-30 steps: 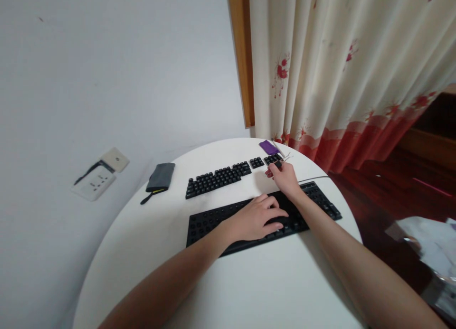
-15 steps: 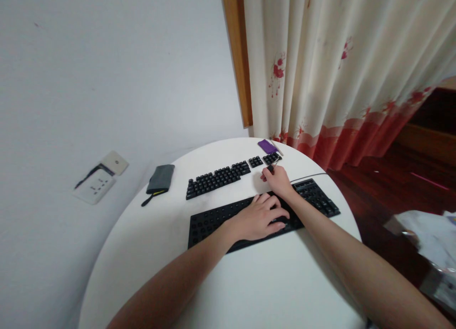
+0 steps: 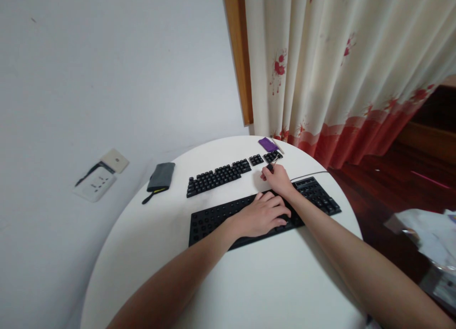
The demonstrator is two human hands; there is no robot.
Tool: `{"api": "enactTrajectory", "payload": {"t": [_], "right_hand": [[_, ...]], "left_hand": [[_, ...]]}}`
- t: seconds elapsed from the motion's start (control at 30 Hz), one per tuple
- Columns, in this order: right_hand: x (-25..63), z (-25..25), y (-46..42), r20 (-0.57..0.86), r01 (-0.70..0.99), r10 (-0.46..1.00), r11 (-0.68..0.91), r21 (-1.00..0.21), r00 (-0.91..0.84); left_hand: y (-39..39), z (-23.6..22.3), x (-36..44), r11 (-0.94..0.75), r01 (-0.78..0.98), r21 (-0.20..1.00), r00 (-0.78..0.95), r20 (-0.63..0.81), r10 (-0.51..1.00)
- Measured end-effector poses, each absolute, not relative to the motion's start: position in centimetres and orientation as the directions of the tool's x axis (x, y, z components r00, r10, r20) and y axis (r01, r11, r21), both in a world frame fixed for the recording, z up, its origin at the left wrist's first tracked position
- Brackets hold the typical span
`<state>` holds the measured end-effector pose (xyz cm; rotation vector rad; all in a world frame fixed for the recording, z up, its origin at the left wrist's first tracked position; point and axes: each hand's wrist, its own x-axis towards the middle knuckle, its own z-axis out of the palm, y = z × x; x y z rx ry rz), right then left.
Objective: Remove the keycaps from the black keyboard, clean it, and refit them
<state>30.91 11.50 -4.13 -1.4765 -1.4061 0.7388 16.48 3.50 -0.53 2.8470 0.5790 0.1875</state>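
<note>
My left hand point(image 3: 265, 216) lies on the black keyboard point(image 3: 210, 222), fingers spread over its middle, thumb and index tip close together near the front edge. The keyboard's left part shows bare key positions without keycaps; keys on its right block point(image 3: 318, 196) are dark and hard to make out. Closed just behind the keyboard, my right hand point(image 3: 278, 179) grips a small tool with a black end and thin wires, which looks like a keycap puller point(image 3: 270, 167). Beyond it, loose black keycaps point(image 3: 217, 177) stand in rows, with smaller groups point(image 3: 255, 159) to the right.
A grey pouch point(image 3: 161, 176) with a strap lies at the table's left. At the far edge is a purple item point(image 3: 268, 144) beside a thin stick. The keyboard cable point(image 3: 309, 174) runs right across the white round table point(image 3: 142, 246). Wall and curtain point(image 3: 306, 82) stand behind.
My left thumb and index finger have come closer together over the keyboard. My right hand stays in nearly the same place. The view has shifted very slightly.
</note>
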Motion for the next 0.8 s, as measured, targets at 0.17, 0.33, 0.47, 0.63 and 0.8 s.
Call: {"api": "enactTrajectory", "payload": {"t": [0.17,0.33,0.47,0.63,0.8], "right_hand": [[30.92,-4.44,11.71,0.169,0.416,0.974,0.092,-0.905,0.152],[30.94,-4.61,11.81,0.171,0.428,0.975,0.096,-0.899,0.141],[30.96,-4.78,11.92,0.179,0.441,0.974,0.103,-0.892,0.136],[30.96,-4.93,12.02,0.18,0.446,0.975,0.104,-0.889,0.132],[30.97,-4.93,12.03,0.171,0.443,0.976,0.096,-0.891,0.131]], "left_hand": [[3.43,-0.43,16.6,-0.906,0.355,0.232,0.92,0.086,0.382],[3.25,-0.31,16.73,-0.907,0.361,0.217,0.92,0.076,0.385],[3.28,-0.33,16.78,-0.903,0.359,0.235,0.922,0.061,0.382],[3.45,-0.63,16.68,-0.904,0.348,0.248,0.926,0.061,0.373],[3.54,-0.87,16.59,-0.906,0.338,0.253,0.929,0.065,0.364]]}}
